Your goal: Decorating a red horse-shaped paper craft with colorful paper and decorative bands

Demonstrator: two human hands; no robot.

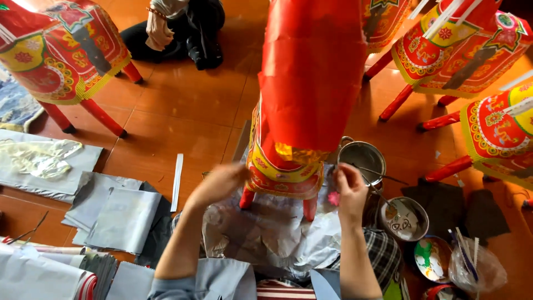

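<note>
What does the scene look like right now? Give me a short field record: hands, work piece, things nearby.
left hand: raised at the left lower edge of the red paper horse figure, touching or nearly so; grip unclear
right hand: at the figure's right lower edge, fingers pinched, beside a small pink scrap
figure: stands on crumpled plastic sheet, red legs down
right side: metal pot, bowl
left side: grey paper sheets
floor: orange tiles, other paper horses standing

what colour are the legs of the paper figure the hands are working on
Red legs under the paper figure; the head view shows them.
</note>
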